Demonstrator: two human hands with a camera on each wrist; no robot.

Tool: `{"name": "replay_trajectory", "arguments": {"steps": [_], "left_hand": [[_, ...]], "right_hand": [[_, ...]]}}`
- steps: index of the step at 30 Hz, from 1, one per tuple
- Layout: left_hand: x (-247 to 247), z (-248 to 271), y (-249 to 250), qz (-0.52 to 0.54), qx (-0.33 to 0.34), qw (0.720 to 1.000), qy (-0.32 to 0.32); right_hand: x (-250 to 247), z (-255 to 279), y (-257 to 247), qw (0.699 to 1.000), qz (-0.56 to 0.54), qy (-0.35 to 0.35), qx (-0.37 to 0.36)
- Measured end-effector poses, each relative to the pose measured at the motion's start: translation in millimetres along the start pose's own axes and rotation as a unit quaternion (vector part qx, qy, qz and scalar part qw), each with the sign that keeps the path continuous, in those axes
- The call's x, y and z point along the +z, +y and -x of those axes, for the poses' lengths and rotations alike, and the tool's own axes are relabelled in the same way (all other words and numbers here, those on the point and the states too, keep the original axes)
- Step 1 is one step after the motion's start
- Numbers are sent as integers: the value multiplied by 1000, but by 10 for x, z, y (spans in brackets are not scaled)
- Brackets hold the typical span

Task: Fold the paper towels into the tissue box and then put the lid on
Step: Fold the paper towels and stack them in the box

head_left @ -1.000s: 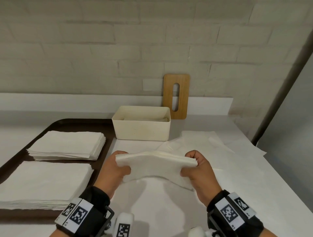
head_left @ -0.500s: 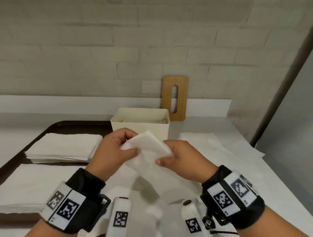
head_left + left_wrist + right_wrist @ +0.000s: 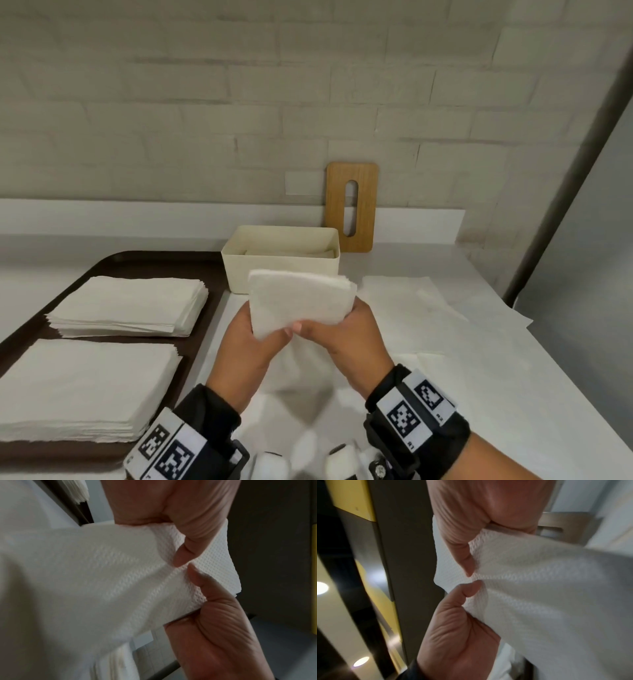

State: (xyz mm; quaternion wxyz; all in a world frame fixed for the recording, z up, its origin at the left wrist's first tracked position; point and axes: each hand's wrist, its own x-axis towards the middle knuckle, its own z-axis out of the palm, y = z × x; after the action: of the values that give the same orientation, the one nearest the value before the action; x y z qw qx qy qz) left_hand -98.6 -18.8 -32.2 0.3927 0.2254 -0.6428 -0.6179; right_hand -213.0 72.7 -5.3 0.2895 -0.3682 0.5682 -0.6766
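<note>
Both hands hold a folded wad of white paper towels (image 3: pixel 301 301) upright above the table, just in front of the cream tissue box (image 3: pixel 281 270). My left hand (image 3: pixel 251 330) grips its lower left edge, and my right hand (image 3: pixel 337 325) grips the lower right, thumbs on the near face. In the left wrist view the towels (image 3: pixel 102 574) are pinched under both thumbs, and likewise in the right wrist view (image 3: pixel 539 581). The box stands open with some towels inside. The wooden slotted lid (image 3: pixel 352 205) leans upright against the wall behind the box.
A dark brown tray (image 3: pixel 102 263) on the left carries two stacks of flat paper towels (image 3: pixel 130 305) (image 3: pixel 85 383). Loose white sheets (image 3: pixel 411 301) lie spread on the white table right of the hands. A brick wall is close behind; the table's edge runs along the right.
The hands came together, folding the wide bundle in half. They have since lifted it toward the box, so it now stands upright and flat-faced in front of the box.
</note>
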Motion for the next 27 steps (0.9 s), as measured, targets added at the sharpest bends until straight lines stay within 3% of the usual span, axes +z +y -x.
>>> {"name": "replay_trajectory", "arguments": {"steps": [4,7,12,16,18,22,27], "left_hand": [[-23,-52,81,-11,24,1000,-2],[-39,-3,26,-28,2,1000,-2],[-59,39,-5,-13,-37,999,-28],[-170,33,-1,-136,-101,983,-76],[-254,25,1,-148,-101,983,-45],[-487,-9,10,-49,-91,991,81],[-484,-3,-40,17,-87,993,77]], "right_hand": [[3,-76,-112,998,27,-6,-51],[11,-47,-40,999,39,4,-27],[50,-14,-33,999,-35,28,-5],[-74,-103,-285,987,-143,57,-35],[-212,-109,-362,985,-151,73,-42],[-527,1,-313,998,3,67,-19],[-634,201,32,995,63,31,69]]}}
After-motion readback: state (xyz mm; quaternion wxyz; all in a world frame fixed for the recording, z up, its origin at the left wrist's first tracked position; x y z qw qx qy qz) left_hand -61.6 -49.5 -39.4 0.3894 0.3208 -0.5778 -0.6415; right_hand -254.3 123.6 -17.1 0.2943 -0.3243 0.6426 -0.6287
